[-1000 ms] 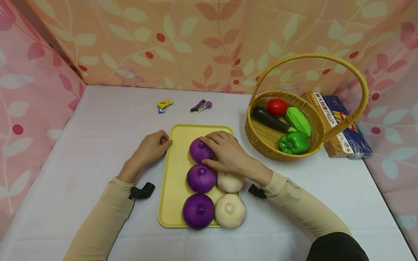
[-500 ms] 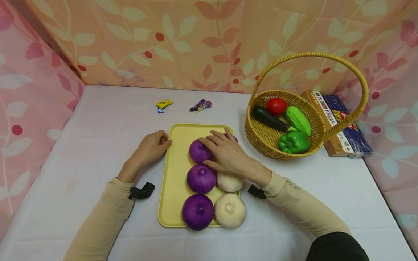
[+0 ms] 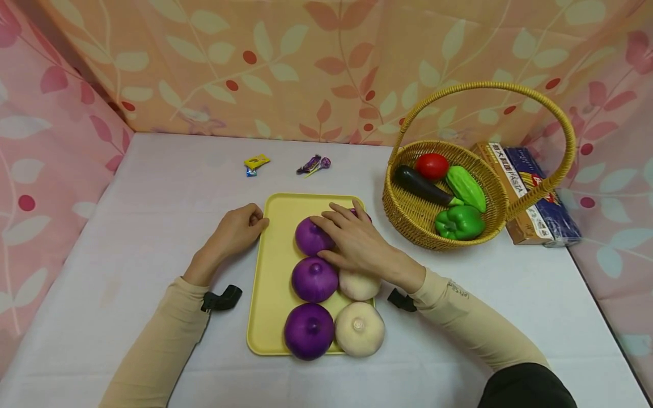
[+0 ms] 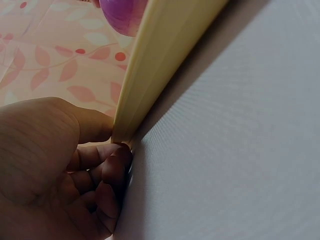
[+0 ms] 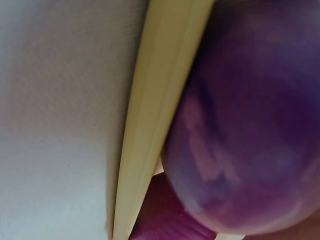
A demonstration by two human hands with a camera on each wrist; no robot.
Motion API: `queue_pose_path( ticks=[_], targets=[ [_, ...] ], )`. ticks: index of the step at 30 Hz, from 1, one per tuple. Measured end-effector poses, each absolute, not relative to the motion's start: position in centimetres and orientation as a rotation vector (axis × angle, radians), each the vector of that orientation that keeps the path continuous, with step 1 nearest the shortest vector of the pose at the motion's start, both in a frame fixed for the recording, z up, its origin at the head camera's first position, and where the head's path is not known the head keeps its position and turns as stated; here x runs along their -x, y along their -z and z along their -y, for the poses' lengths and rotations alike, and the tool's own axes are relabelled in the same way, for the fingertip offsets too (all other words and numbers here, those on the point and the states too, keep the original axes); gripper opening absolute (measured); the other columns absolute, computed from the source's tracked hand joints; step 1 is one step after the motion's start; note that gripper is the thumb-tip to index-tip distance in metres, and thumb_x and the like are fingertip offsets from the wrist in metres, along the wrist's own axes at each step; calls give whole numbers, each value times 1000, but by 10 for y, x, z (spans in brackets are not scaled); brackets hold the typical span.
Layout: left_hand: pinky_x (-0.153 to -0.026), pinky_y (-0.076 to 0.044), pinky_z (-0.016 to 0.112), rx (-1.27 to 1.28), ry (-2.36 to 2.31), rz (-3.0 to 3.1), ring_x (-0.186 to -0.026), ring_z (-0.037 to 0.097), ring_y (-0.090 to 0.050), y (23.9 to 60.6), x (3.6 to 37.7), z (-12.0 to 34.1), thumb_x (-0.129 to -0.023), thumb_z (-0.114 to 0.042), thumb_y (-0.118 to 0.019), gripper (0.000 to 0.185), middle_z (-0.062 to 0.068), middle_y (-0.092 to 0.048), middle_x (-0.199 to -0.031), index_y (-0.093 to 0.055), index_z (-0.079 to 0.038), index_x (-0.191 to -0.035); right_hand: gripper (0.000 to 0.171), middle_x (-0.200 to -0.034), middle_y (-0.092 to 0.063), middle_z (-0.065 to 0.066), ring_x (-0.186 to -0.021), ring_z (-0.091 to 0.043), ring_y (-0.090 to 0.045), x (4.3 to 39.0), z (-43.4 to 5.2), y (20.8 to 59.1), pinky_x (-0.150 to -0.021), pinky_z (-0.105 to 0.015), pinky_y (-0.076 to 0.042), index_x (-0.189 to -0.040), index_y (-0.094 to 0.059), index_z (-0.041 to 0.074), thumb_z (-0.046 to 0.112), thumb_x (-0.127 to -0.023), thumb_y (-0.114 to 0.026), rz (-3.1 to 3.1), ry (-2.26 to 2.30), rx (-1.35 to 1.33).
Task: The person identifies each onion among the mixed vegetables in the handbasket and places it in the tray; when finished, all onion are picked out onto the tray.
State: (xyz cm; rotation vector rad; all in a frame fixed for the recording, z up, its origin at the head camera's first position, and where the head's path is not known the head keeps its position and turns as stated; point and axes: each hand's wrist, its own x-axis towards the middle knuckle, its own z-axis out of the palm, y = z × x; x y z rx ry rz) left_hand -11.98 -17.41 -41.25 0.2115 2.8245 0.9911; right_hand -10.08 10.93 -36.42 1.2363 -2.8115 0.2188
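My left hand (image 3: 237, 229) pinches the left rim of a yellow tray (image 3: 274, 211); the left wrist view shows the thumb on top and curled fingers below. Three purple onions, the far (image 3: 310, 239), middle (image 3: 314, 280) and near one (image 3: 309, 331), line up along the tray. Beside them sit two white onions (image 3: 359, 330), the farther one partly covered by my right hand (image 3: 354, 242). That hand lies over the far right part with fingers spread, touching the far purple onion. Another purple onion (image 5: 167, 212) shows under its fingertips. A large dim bulb fills the right wrist view.
Right of the tray stands a wicker basket (image 3: 415, 235) with a tomato (image 3: 432, 167), eggplant (image 3: 420, 186), green pepper (image 3: 460, 223) and ridged green vegetable (image 3: 466, 190). Pasta packages (image 3: 541, 195) lie beyond. Small wrapped sweets (image 3: 257, 162) and a lollipop (image 3: 325, 164) lie at the back.
My right fingers have spread and lifted slightly, uncovering some of the purple onion beneath. The far purple onion has shifted a little. My left hand stays at the tray rim.
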Motion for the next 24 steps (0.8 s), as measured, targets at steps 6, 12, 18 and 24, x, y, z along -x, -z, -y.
queue_pose_path(
  ticks=[6, 12, 18, 24],
  targets=[
    [-69, -38, 30, -215, -988, -2828, -75, 20, -51, 412, 120, 174, -97, -22, -56, 20, 7, -58, -82, -60, -3, -99, 62, -136, -58, -12, -140, -35, -41, 101, -115, 356, -115, -63, -22, -141, -50, 16, 41, -88, -69, 2821, -298, -1218],
    [-69, -39, 30, -213, -987, -2821, -76, 20, -51, 411, 119, 174, -98, -23, -55, 21, 8, -58, -83, -60, -3, -101, 58, -139, -55, -15, -141, -36, -40, 99, -132, 344, -116, -60, -24, -139, -53, 12, 36, -89, -70, 2827, -427, -1121],
    [-72, -40, 31, -163, -991, -2791, -81, 22, -53, 407, 118, 174, -98, -26, -54, 26, 9, -60, -90, -58, -3, -110, 51, -140, -55, -15, -142, -33, -39, 94, -154, 329, -118, -53, -25, -135, -57, 9, 30, -90, -70, 2793, -620, -990],
    [-74, -41, 32, -143, -1003, -2768, -84, 22, -53, 404, 117, 176, -98, -27, -54, 29, 9, -59, -93, -56, -3, -114, 44, -135, -59, -12, -134, -29, -48, 91, -172, 320, -111, -47, -36, -129, -62, 8, 20, -88, -73, 2641, -786, -898]
  ],
)
